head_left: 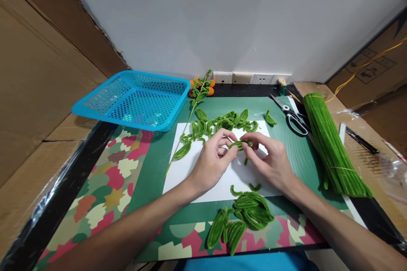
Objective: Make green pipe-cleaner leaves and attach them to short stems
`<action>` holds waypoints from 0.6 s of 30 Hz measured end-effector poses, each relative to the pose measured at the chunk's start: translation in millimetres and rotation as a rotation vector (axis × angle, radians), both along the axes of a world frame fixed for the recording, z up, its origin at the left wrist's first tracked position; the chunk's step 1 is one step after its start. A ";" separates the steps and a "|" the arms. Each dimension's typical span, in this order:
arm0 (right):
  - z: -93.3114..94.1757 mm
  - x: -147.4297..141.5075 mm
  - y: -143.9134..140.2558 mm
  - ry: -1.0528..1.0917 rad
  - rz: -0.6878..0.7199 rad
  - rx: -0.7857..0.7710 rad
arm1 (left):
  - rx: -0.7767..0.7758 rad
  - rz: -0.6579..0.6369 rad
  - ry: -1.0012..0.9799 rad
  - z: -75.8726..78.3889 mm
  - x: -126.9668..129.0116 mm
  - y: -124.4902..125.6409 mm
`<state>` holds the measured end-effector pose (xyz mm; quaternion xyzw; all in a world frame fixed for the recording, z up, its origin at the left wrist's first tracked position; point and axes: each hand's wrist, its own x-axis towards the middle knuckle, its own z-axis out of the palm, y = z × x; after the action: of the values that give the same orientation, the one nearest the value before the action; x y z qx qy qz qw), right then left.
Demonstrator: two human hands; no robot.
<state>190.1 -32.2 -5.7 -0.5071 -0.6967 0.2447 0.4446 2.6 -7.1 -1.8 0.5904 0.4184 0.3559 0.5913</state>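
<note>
My left hand (212,161) and my right hand (269,161) meet over a white sheet of paper (190,171), both pinching one small green pipe-cleaner piece (239,145) between thumb and fingers. Behind the hands lies a row of several folded green pipe-cleaner leaves (222,122). A nearer heap of finished green leaves (244,216) sits below the paper. A long stem with orange flowers and leaves (199,91) lies to the left, running down across the paper's corner.
A blue plastic basket (136,99) stands at the back left. Scissors (291,114) and a thick bundle of straight green pipe cleaners (330,144) lie on the right. A green mat (299,152) covers the patterned tabletop. Cardboard walls flank both sides.
</note>
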 end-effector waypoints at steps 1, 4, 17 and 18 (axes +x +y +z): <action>0.0 0.0 -0.3 -0.003 0.003 -0.004 | -0.003 -0.006 0.004 -0.1 -0.3 -0.3; -0.3 -0.6 -1.9 0.001 -0.006 -0.006 | -0.006 -0.045 0.003 -1.2 -1.2 -1.2; -3.3 2.1 -4.5 0.001 -0.011 0.192 | 0.004 -0.205 0.061 2.2 -2.8 -1.5; -2.9 1.9 -4.7 0.044 0.015 0.164 | -0.016 -0.205 0.034 2.9 -3.1 -1.0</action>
<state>192.0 -36.9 -8.6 -0.4582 -0.7082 0.2013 0.4980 -0.4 -8.1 1.1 0.6314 0.3688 0.2801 0.6220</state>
